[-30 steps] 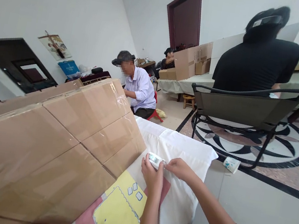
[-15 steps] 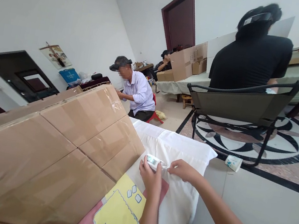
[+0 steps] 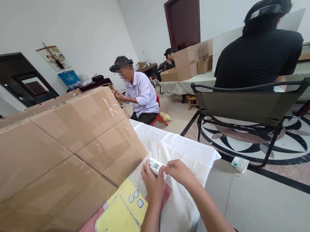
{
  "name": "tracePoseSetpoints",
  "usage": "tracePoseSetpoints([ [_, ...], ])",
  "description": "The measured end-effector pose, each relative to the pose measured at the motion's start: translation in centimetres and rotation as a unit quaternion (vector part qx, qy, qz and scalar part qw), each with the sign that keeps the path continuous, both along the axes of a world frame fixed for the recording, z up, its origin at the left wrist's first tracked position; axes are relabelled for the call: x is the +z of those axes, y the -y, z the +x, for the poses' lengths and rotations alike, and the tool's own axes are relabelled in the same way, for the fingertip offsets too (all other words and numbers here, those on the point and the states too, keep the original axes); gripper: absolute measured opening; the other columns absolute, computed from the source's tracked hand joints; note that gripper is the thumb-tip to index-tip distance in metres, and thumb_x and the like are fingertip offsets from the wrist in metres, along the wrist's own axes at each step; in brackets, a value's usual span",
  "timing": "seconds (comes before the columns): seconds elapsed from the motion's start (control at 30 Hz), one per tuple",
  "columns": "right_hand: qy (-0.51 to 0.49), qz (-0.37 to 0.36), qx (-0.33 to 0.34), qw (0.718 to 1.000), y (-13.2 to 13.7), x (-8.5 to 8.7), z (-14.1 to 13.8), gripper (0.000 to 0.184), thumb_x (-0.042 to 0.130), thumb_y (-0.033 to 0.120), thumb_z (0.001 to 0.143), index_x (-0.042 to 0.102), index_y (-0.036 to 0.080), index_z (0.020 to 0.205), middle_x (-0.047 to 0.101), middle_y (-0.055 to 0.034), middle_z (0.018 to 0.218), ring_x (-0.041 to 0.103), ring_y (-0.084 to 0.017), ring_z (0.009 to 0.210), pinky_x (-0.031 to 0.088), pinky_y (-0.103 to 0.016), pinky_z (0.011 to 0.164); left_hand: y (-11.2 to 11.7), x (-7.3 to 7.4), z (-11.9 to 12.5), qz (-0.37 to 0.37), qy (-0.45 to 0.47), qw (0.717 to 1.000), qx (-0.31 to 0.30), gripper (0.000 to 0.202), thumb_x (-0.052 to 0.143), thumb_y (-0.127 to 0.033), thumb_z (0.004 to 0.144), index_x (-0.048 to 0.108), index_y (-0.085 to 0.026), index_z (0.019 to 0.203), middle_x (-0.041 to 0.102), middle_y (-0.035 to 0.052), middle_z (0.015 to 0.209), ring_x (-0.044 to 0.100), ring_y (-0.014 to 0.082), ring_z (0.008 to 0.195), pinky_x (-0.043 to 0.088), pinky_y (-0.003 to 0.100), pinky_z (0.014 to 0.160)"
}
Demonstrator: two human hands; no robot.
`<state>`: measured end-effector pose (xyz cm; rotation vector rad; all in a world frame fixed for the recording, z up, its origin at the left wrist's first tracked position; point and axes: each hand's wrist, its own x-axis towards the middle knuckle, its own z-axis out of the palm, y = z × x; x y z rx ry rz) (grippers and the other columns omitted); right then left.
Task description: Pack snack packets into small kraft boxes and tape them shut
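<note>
My left hand (image 3: 152, 181) is closed round a small white box-like item (image 3: 155, 166) with a grey-green patch on its upper face. Whether it is a carton or a device I cannot tell. My right hand (image 3: 178, 170) has its fingers pinched together at the item's right end; what is between them is hidden. Both hands are over a white cloth (image 3: 179, 203) that covers the table. Beneath my left forearm lies a yellow printed sheet (image 3: 121, 221) with blue-outlined shapes, and some pink material shows around it.
Taped cardboard boxes (image 3: 78, 150) form a wall on my left. Beyond the cloth a person in a light shirt (image 3: 144, 92) sits on a red stool. A person in black (image 3: 259, 58) sits in a folding chair (image 3: 240, 102) at right; a paper cup (image 3: 240, 164) lies on the floor.
My right hand has moved left, up against the white item's end. The thin pale piece that showed between hand and item is now hidden. The view has shifted slightly.
</note>
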<state>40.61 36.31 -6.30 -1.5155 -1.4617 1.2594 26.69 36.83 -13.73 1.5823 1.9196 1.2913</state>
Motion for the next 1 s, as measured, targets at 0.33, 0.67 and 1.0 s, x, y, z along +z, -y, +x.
tracePoseSetpoints([
  [0.33,-0.007,0.029,-0.032,0.999,-1.4,-0.6,-3.5,0.032,0.066,0.027,0.085,0.050,0.018,0.060,0.049,0.0036,0.056,0.045,-0.010,0.058,0.033,-0.024,0.058,-0.3,-0.3,-0.5,-0.017,0.036,0.999,0.005,0.059,0.058,-0.033,0.093,0.042,-0.023,0.150,0.040,0.0187,0.157,0.041,0.0321,0.148,0.046,0.048,0.116],
  [0.67,0.115,-0.013,-0.028,0.993,0.7,-3.8,1.3,0.038,0.066,0.022,0.088,0.044,0.017,0.057,0.047,0.0017,0.061,0.042,-0.011,0.063,0.024,-0.026,0.059,-0.2,-0.1,-0.1,0.008,-0.020,1.000,-0.003,0.063,0.063,-0.040,0.091,0.043,-0.028,0.149,0.039,0.0157,0.157,0.039,0.0341,0.149,0.040,0.053,0.120],
  [1.0,0.022,-0.032,-0.010,0.999,0.3,-2.2,1.6,0.034,0.064,0.031,0.090,0.053,0.017,0.061,0.046,0.0034,0.060,0.039,-0.010,0.059,0.029,-0.026,0.057,-0.5,-0.6,-0.5,0.004,0.001,1.000,0.003,0.065,0.067,-0.043,0.091,0.044,-0.026,0.149,0.043,0.0158,0.153,0.040,0.0318,0.148,0.042,0.050,0.119],
])
